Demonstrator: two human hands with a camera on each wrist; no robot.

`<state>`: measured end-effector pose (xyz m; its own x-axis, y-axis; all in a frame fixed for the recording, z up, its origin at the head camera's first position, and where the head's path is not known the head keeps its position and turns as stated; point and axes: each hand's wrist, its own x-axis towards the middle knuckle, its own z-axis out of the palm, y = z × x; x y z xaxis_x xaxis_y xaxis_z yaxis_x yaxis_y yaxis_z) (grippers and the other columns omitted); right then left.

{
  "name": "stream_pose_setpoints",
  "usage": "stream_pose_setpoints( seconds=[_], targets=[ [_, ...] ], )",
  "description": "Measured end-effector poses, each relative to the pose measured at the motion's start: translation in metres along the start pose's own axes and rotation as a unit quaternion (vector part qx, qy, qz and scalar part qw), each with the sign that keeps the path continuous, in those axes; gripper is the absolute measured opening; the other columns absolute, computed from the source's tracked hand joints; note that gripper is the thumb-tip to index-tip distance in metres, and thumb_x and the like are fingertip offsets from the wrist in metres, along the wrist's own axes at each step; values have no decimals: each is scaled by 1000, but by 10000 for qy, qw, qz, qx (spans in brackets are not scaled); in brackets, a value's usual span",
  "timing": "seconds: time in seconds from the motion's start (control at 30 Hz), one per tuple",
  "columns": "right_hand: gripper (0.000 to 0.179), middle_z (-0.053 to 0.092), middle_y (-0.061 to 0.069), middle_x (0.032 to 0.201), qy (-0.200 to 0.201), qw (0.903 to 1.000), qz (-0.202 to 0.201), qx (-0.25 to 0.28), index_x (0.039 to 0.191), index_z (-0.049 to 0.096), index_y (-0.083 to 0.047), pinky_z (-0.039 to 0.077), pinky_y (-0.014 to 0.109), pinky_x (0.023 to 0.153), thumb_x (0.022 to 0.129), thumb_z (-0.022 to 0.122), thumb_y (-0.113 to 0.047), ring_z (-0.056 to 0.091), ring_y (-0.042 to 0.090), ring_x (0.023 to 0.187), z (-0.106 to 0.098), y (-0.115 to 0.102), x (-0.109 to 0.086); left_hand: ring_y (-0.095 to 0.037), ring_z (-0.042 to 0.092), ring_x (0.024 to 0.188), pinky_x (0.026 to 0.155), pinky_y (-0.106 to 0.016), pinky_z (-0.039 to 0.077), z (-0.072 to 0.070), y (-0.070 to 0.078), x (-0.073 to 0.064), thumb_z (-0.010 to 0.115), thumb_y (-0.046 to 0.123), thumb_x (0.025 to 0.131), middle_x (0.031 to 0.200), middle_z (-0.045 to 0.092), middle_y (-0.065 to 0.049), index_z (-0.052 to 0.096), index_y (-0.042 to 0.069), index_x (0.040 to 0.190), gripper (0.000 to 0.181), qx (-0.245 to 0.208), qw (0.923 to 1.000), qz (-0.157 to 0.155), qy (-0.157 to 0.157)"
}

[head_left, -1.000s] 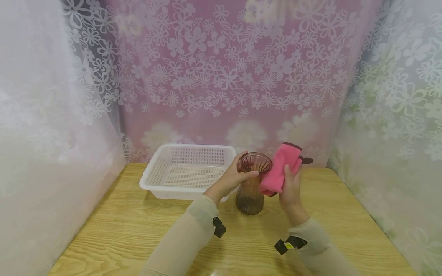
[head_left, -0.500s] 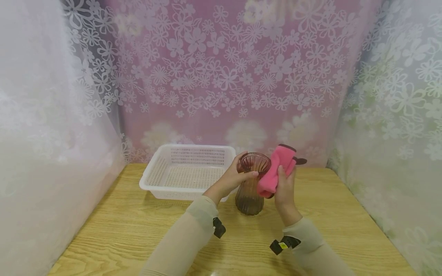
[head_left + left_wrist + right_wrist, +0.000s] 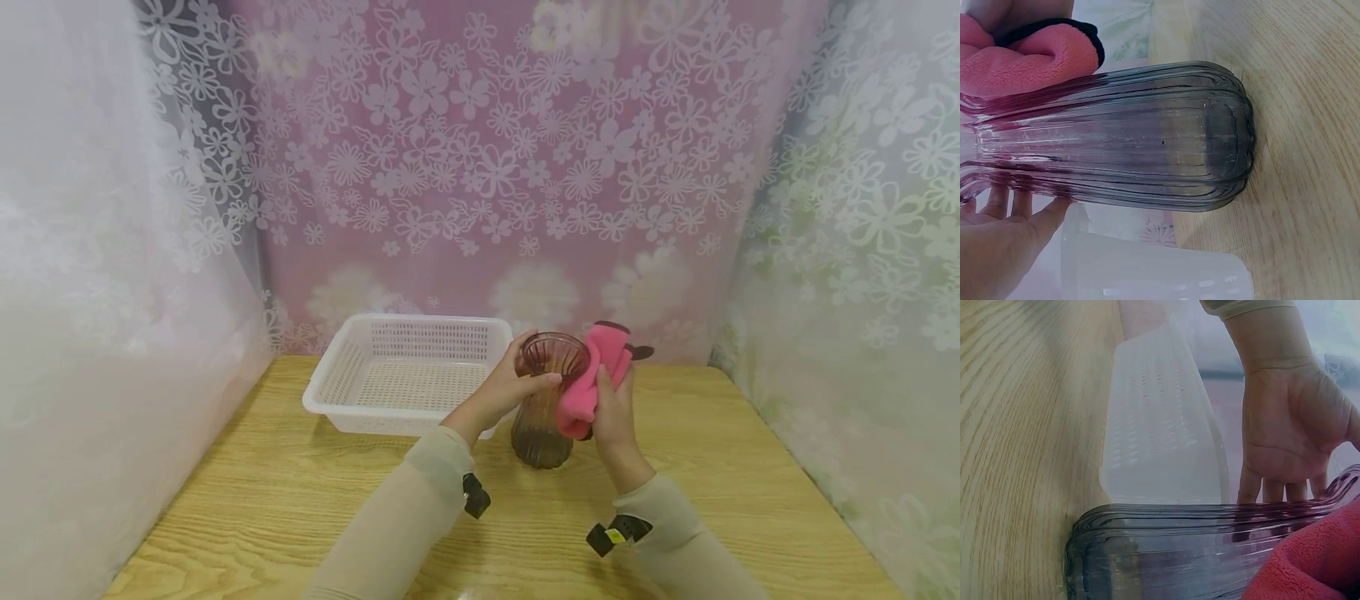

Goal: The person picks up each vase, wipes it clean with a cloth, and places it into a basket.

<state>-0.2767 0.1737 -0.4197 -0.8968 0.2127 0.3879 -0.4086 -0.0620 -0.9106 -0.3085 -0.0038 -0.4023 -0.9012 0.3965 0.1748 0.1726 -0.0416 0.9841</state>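
Observation:
A ribbed glass vase (image 3: 542, 437), pinkish at its flared rim and greyish toward the base, stands upright on the table. My left hand (image 3: 501, 390) grips it near the neck from the left, thumb in front. In the right wrist view, the fingers of that left hand (image 3: 1291, 425) reach behind the glass (image 3: 1172, 550). My right hand (image 3: 617, 421) holds a bunched pink cloth (image 3: 587, 396) with dark edging against the vase's right side. The left wrist view shows the fluffy cloth (image 3: 1035, 62) touching the glass (image 3: 1129, 140). The right fingers are mostly hidden by the cloth.
A white perforated plastic basket (image 3: 408, 422) stands to the left, just beside the left hand. Wood-grain tabletop (image 3: 300, 508) lies beneath everything. Floral sheets hang at the back (image 3: 480, 167) and along both sides of the table.
My right hand has shifted left and the cloth has moved left and slightly down against the vase, more crumpled now. The left hand and the vase have stayed in place.

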Motion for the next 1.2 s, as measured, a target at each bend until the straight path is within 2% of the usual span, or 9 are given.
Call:
stream_pose_setpoints(
  seconds=[0.27,0.5,0.87,1.0,1.2],
  targets=[
    [51,37,19,145,-437,9954,527,-676,154,15,-6,32,23,102,110,32,-25,41,17,124,-4,5,1,-25,40,140,109,-48,39,0,2,-1,73,22,92,152,43,-8,16,26,161,89,47,10000,-20,1],
    [51,37,22,144,-556,9919,683,-914,152,17,-1,32,26,102,110,32,-25,41,20,123,-7,12,4,-25,40,140,108,-48,40,0,1,0,73,22,92,152,43,-8,19,32,159,87,-40,9999,-102,40],
    [50,38,22,142,-752,9886,816,-1022,151,17,2,31,22,100,110,34,-23,40,21,122,-10,21,6,-26,38,142,108,-50,40,0,2,0,73,24,93,153,42,-11,15,27,161,89,-8,9999,-103,18],
    [50,36,23,143,-947,9859,800,-1126,151,17,4,31,20,99,110,33,-20,38,23,124,-15,26,7,-26,39,141,108,-51,39,-1,1,-1,73,25,92,153,42,-10,16,27,161,89,21,9999,-108,7],
    [51,33,27,143,-1174,9772,952,-1490,149,16,9,27,39,110,110,32,-19,35,33,130,-20,31,8,-25,40,141,106,-50,42,0,0,-1,73,24,93,153,42,-10,16,28,161,89,-21,9999,-100,-20]
  ],
)
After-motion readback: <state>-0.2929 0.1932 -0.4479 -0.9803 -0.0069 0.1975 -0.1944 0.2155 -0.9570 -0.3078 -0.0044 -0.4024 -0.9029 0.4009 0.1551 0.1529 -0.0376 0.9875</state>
